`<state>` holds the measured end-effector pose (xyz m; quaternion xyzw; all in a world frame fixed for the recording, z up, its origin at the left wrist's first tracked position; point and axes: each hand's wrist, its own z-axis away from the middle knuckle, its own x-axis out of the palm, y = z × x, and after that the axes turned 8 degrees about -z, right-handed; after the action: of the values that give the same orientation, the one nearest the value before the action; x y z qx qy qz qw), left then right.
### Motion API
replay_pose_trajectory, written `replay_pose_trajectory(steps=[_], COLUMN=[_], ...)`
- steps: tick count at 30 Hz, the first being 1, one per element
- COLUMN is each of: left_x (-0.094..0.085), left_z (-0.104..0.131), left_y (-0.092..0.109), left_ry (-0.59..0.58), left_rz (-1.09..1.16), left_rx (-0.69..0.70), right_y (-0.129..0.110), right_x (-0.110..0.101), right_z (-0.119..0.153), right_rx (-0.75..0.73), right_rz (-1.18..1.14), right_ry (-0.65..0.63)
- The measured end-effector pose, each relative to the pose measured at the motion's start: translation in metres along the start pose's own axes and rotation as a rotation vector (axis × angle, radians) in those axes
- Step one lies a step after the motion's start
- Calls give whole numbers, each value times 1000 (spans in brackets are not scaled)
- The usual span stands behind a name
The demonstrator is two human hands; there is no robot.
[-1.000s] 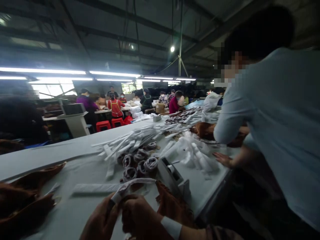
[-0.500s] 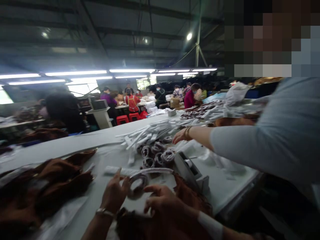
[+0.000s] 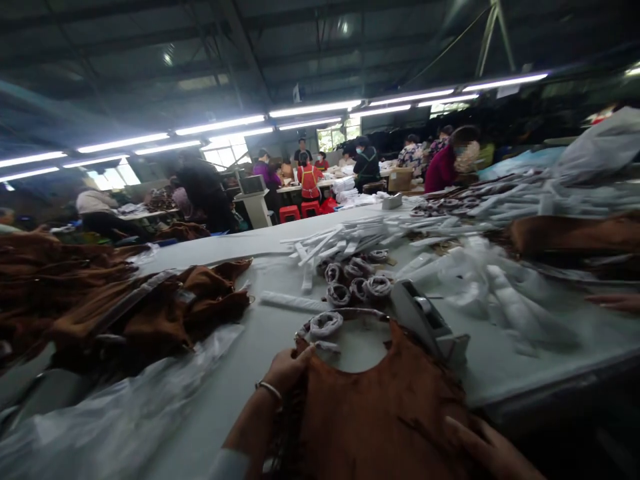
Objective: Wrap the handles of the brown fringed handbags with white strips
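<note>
A brown suede-like bag (image 3: 370, 407) with fringed sides and a curved handle lies in front of me. My left hand (image 3: 287, 370) is closed on its upper left corner, thumb on top; a metal bangle circles the wrist. At the bag's lower right side, my right hand (image 3: 493, 447) holds the edge, its far fingers partly hidden. A white-wrapped coil (image 3: 326, 325) rests by the left end of the handle. Just beyond the bag stands a grey tape dispenser (image 3: 423, 310), and several similar wrapped coils (image 3: 357, 283) are bunched behind.
White strips (image 3: 340, 240) are heaped farther back on the white table (image 3: 215, 260). Brown bags (image 3: 150, 307) and clear plastic (image 3: 135, 407) lie on the left. More plastic wrap (image 3: 480, 287) spreads to the right, near a co-worker's hand (image 3: 613, 301). Other people work at tables beyond.
The view has swung right. My hands have left the coil area and now hold the bag, which lies spread flatter. The co-worker's reaching arm has drawn back to the right edge.
</note>
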<state>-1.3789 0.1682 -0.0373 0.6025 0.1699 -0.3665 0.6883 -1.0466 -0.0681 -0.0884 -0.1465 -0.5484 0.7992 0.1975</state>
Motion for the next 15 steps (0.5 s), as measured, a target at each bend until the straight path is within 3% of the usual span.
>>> replay_pose_trajectory(steps=[2, 6, 10, 15], left_x=[6, -1, -31, -67], left_z=[-7, 10, 50, 69], left_y=[9, 16, 34, 86], left_ry=[-44, 12, 152, 279], left_rz=[47, 125, 271, 311], left_rx=[-10, 45, 169, 216], right_y=[-7, -15, -27, -70], right_x=[15, 22, 15, 7], right_z=[9, 21, 24, 15], right_rx=[11, -65, -151, -335], right_rz=[-132, -135, -124, -79], right_ry=[-91, -68, -80, -53])
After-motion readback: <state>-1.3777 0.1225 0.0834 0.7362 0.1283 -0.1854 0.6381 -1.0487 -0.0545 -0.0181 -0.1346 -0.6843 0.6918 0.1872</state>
